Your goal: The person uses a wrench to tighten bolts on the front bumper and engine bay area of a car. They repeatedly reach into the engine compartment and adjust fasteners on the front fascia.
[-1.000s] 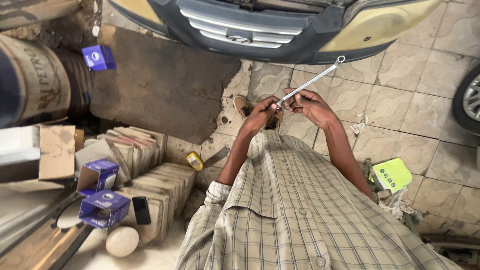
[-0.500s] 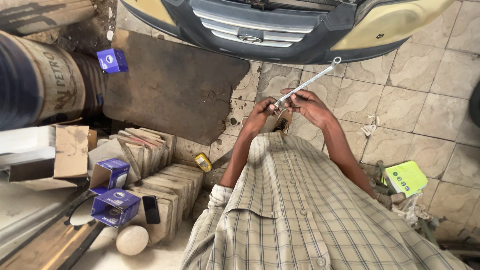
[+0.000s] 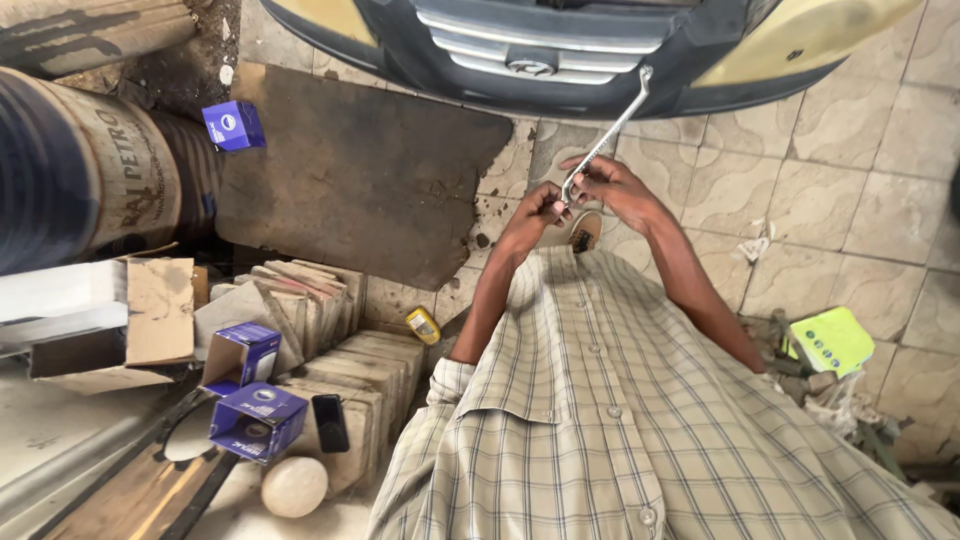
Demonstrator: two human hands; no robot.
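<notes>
- The left hand [image 3: 535, 212] is closed on the lower end of a long metal spanner [image 3: 603, 140], fingers pinched around it just above the checked shirt [image 3: 620, 420].
- The right hand [image 3: 615, 188] grips the same lower end from the other side, so both hands meet on the tool.
- Compared with a second ago the spanner stands steeper and its ring end now reaches up against the car bumper [image 3: 560, 60], where before it hung over the tiled floor [image 3: 840, 190]; the hands have lifted with it.
- By this judgement the tool is being brought toward the car rather than put down.
- Far left, blue boxes [image 3: 250, 400] and a barrel [image 3: 90, 170] are unchanged.
</notes>
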